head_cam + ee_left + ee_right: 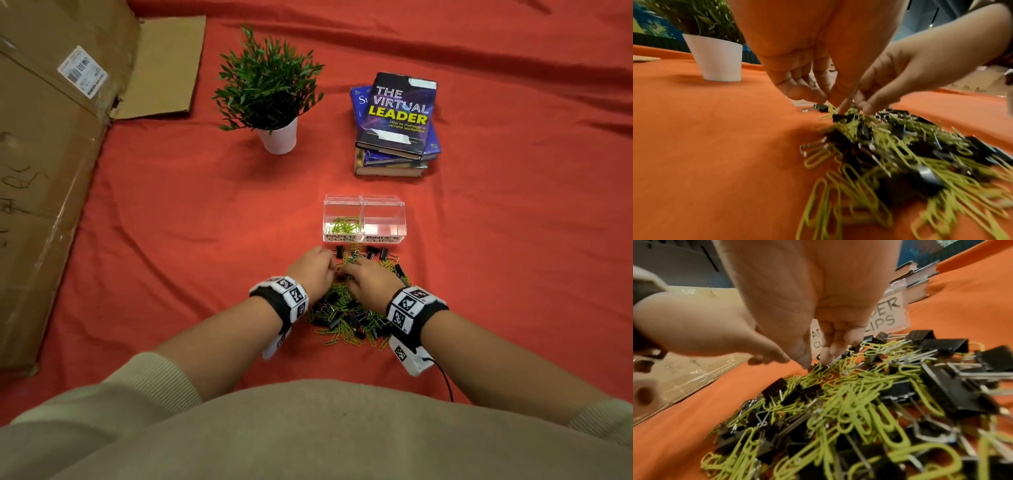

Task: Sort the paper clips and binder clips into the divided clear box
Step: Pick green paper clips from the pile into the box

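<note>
A mixed pile of green paper clips (342, 329) and black binder clips (375, 253) lies on the red cloth in front of the clear divided box (383, 205). Its left cell, labelled PAPER CLIPS, holds several green clips (344, 224); the right cell, labelled BINDER CLIPS, has none. Both hands reach into the pile's far end. My right hand (816, 363) pinches green paper clips (819, 369) between thumb and fingers. Beside it, my left hand (828, 100) has its fingers curled down over a small binder clip (821, 108); whether it holds anything is hidden.
A potted plant (270, 89) in a white pot stands far left of the box. A stack of books (394, 126) sits behind the box to the right. Flattened cardboard (51, 154) covers the left side. Red cloth (513, 257) surrounds the pile.
</note>
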The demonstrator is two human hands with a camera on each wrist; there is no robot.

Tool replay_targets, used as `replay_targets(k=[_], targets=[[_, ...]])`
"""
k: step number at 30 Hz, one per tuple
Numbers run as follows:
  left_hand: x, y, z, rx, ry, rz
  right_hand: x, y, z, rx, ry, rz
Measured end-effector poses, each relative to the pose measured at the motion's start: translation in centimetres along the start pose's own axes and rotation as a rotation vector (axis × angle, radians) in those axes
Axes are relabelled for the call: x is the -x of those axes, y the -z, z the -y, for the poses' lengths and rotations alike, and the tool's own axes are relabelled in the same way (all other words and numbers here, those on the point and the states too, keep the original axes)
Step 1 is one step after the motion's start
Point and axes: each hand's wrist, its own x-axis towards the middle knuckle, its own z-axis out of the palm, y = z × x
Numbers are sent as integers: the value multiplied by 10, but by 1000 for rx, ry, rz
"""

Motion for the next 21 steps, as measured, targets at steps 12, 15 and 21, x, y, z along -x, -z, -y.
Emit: replay_targets(k=[12, 15, 21], targets=[[15, -25, 6, -110, -31, 71, -1, -11, 8, 28, 87, 22], [17, -24, 7, -146, -41, 74, 2, -15, 5, 51, 49, 42], [17, -27, 5, -130, -27, 76, 4, -15, 3, -69, -91, 47]])
